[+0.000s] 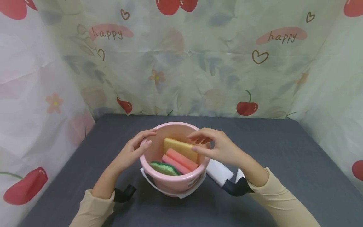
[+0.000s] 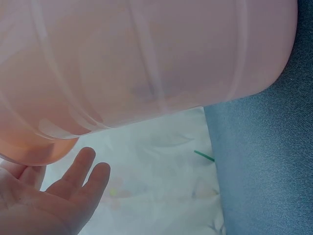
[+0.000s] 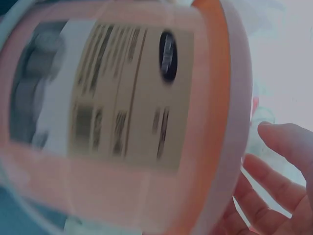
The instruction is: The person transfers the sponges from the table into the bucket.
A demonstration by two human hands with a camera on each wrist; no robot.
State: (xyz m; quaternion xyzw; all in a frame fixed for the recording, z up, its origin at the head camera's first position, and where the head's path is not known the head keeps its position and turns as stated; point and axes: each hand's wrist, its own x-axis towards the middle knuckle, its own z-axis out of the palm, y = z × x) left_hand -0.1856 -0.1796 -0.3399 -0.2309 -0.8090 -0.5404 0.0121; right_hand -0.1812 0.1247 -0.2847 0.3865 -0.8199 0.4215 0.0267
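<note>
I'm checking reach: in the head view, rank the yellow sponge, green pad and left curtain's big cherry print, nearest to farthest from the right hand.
From the right hand:
1. Yellow sponge, far side of the bucket
2. Green pad, near-left in it
3. Cherry print, left curtain

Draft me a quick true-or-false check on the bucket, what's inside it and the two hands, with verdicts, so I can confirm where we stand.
1. The pink bucket stands upright on the dark tabletop. True.
2. The green piece and the yellow piece are both inside the pink bucket. True.
3. In the head view, the green piece is farther away than the yellow piece. False: the green piece is nearer the viewer.
4. The left hand is at the bucket's left side and the right hand at its right. True.
5. The right hand grips the green piece. False: the right hand holds nothing, and the green piece lies apart from it.
</note>
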